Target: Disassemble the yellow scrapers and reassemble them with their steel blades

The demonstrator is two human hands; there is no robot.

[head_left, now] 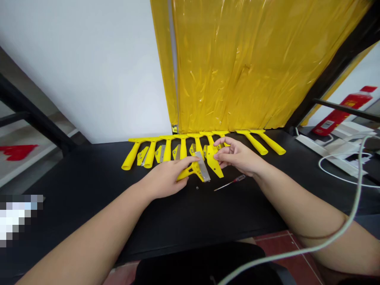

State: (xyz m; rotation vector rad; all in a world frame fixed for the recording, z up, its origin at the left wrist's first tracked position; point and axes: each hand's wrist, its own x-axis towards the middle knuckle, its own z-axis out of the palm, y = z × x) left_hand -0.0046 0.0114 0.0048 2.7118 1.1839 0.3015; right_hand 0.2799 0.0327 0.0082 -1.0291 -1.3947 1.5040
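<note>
Along the black worktop's (237, 206) far edge lie yellow scraper handles (252, 142), while mid-worktop the left hand (164, 178) grips a metal-bladed yellow scraper (185, 173) and the right hand (237, 156), apart, touches a yellow cover (214, 160) near a screwdriver (230, 183).

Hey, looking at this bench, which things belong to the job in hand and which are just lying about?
Part of the job:
left hand
right hand
yellow scraper with metal blade
yellow blade cover
screwdriver
small metal part
row of yellow handles

Lying about:
power strip
white cable
</note>
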